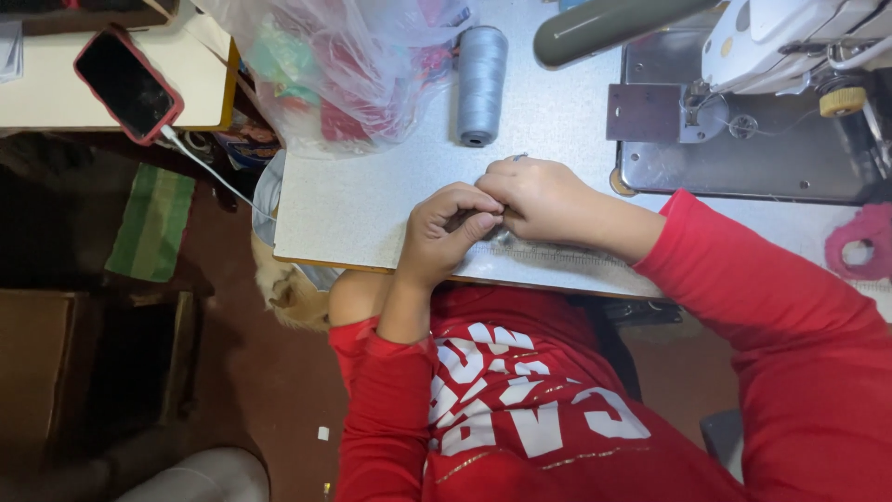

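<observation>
Nearest the camera, red sleeves (790, 372) and a red shirt with white lettering are seen, the forearms reaching over the near edge of the pale speckled tabletop (362, 204). The left hand (444, 232) is curled almost closed, its fingertips pinched together against the right hand (539, 197), which is likewise closed into a loose fist with a ring on one finger. Something small and dark is gripped between the two hands where they meet, but what it is cannot be told, since it is mostly hidden by the fingers. A strip of greyish fabric (548, 253) is laid along the tabletop edge just beneath and beside the hands, touching them. To the right, at the tabletop's edge, a pink ring-shaped object (859, 244) is seen. Beyond the hands, a spool of grey thread (480, 84) is stood upright, well apart from them, and just beside it to the left a clear plastic bag (344, 65) stuffed with coloured items is slumped. Further right, the metal bed (743, 158) and white head of a sewing machine (790, 37) are set into the tabletop. On a separate cream surface to the far left, a phone in a red case (127, 84) is laid face up with a white cable plugged in, and a green striped cloth (151, 223) is hung below it.
</observation>
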